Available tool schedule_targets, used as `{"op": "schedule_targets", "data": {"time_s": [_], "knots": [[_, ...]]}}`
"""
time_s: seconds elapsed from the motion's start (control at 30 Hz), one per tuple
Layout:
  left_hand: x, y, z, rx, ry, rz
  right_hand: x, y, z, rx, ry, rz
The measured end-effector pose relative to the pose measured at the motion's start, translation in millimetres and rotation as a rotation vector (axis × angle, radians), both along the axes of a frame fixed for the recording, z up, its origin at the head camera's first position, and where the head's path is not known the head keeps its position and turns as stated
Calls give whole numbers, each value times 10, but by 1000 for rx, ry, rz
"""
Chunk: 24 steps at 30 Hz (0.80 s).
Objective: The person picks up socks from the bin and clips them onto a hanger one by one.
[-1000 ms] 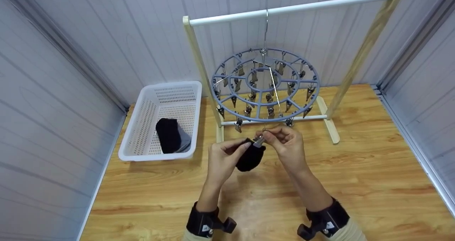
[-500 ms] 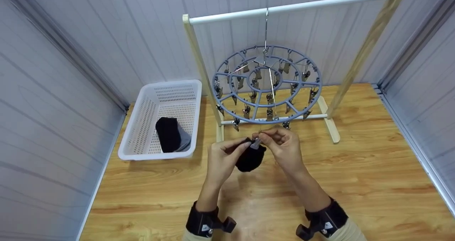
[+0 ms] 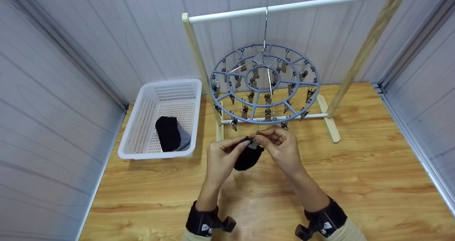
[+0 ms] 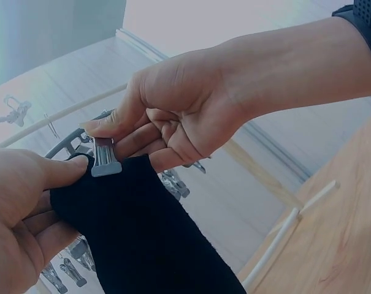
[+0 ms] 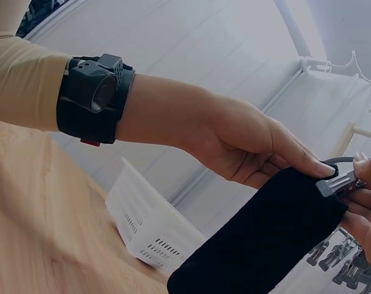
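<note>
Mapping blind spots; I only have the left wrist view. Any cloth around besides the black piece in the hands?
Observer: Yes, the head view shows black and grey cloth lying in a white basket, left of the stand.
Operator: What's the clip hanger hanging from? Cropped here.
Observer: A metal hook over the stand's white top bar.
Operator: My frame also cuts off the bottom of the black cloth. Shape?
Observer: Rounded; the head view has its lower edge.

1 black sock (image 4: pixel 145 223) | hangs from its top edge | 1 silver metal clip (image 4: pixel 105 160) | overlaps that edge
</note>
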State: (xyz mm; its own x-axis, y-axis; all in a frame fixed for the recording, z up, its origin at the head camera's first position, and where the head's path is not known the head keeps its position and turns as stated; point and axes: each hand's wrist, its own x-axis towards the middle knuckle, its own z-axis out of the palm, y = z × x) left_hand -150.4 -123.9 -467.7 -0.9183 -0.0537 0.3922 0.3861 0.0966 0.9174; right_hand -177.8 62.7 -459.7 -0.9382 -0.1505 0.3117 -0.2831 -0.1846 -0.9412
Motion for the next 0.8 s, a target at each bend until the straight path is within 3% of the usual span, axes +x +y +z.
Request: {"op": "schedule_targets", "data": {"time_s": [0.47,0.8], "knots": [[-10,-14,4,-6,4,2,12,-19,15,52,1,19],[0,-62,9,-6,9,28,7,3,25,151,-6,8]]}}
